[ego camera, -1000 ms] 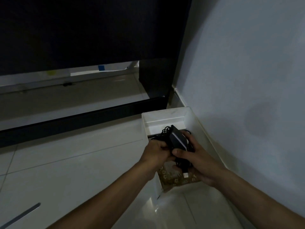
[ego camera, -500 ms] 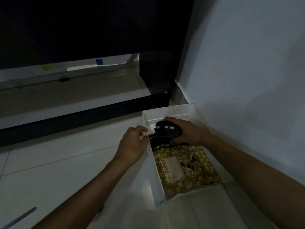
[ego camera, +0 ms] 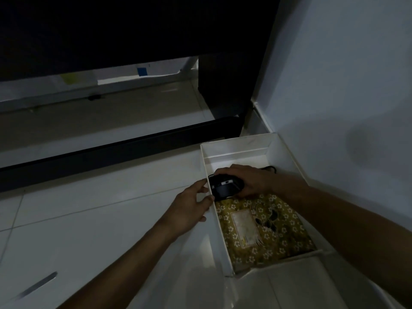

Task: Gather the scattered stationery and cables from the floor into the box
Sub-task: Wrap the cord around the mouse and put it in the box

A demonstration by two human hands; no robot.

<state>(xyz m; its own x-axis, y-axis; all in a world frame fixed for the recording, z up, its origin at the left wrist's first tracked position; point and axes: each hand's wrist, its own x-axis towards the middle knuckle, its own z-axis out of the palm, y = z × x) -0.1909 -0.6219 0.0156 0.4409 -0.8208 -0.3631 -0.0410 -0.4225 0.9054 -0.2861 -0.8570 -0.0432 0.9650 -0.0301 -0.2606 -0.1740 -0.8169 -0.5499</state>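
**White box, black charger going in**

White cardboard box (ego camera: 236,148), shallow and open-topped, sits on the pale tiled floor (ego camera: 89,219) against the wall. The right hand (ego camera: 249,179) is curled over a black power adapter with its bundled cable (ego camera: 225,188), pressing it down into the box's far half, just beyond a yellow floral-patterned notebook (ego camera: 263,228) lying flat inside. The left hand (ego camera: 191,206) is loosely open, holding nothing, fingertips resting at the box's left wall as if steadying it.

A loop of cable shows past the right wrist. Likely risk: on release the coil springs loose and spills over the low wall, or the light box slides if the steadying hand lifts early. The dim light hides any slack strands.
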